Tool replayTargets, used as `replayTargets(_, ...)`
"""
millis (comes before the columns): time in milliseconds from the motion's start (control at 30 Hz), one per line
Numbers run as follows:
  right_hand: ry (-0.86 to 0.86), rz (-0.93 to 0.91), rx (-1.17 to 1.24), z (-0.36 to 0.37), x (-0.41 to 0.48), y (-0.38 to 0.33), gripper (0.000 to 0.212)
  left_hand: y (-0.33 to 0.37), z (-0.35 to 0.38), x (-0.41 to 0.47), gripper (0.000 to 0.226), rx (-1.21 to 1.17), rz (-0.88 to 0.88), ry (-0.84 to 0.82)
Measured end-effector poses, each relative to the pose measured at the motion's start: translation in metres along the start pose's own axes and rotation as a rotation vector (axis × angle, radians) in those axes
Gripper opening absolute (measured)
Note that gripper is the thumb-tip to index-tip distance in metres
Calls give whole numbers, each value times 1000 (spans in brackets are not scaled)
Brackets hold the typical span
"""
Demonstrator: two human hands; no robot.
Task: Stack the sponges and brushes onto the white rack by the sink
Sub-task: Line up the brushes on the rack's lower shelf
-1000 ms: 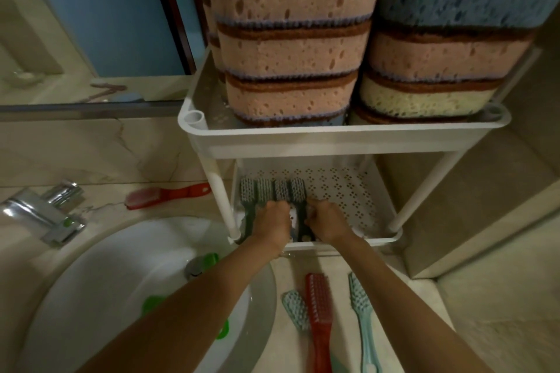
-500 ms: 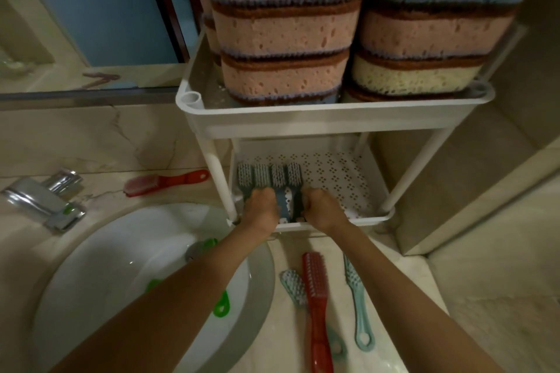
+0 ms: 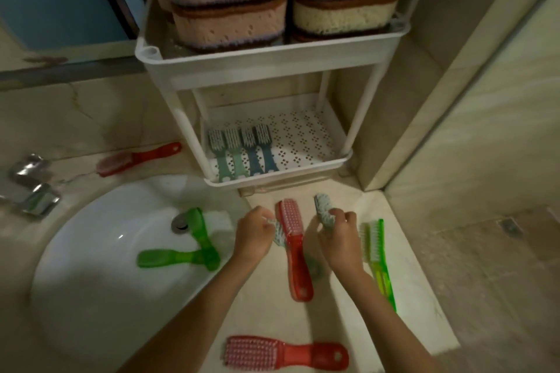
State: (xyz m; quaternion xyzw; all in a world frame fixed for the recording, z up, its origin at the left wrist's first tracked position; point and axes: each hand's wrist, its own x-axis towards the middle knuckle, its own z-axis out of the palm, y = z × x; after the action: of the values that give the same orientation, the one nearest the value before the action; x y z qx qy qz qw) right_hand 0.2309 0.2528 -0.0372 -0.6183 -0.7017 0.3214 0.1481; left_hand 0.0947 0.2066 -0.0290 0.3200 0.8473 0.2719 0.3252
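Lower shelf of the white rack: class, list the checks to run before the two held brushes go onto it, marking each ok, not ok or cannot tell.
1. Left hand grips the left teal brush: ok.
2. Right hand grips the right teal brush: ok.
3. Lower shelf has bare room right of the four shelved brushes: ok.
4. Left teal brush free of the red brush beside it: cannot tell, they overlap in view.
5. Sink cleared of brushes: not ok, two green brushes lie in it.
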Motion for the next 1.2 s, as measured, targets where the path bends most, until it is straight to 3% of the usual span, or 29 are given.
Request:
replayTargets(100, -50, 53, -128, 5, -2, 21, 25, -16, 21, -7, 19, -65, -175, -106)
replayTargets(233, -106, 65, -189, 2, 1, 31, 22, -20, 41, -7, 30, -200, -268, -139)
replayTargets(433, -123, 141, -175, 3, 5, 28, 31, -13, 53, -10, 32, -202, -232, -25)
replayTargets(533, -147, 168, -175, 0, 6, 25, 32, -10, 58, -9, 25, -217, -268, -43)
replayTargets(733, -209, 100, -256, -4, 5, 23, 30, -4, 55, -4, 27, -41, -269, -84)
replayTargets(933, -176, 69, -283, -12, 6, 25, 8, -2, 54, 6, 43, 88, -231, -65)
replayTargets(1100, -112, -13, -426, -21, 1, 17, 20, -5, 47, 4, 67, 271, -294, -32)
replayTargets(1200, -121, -43, -458, -23, -7, 13, 24, -8, 44, 2, 72, 254, -313, -46)
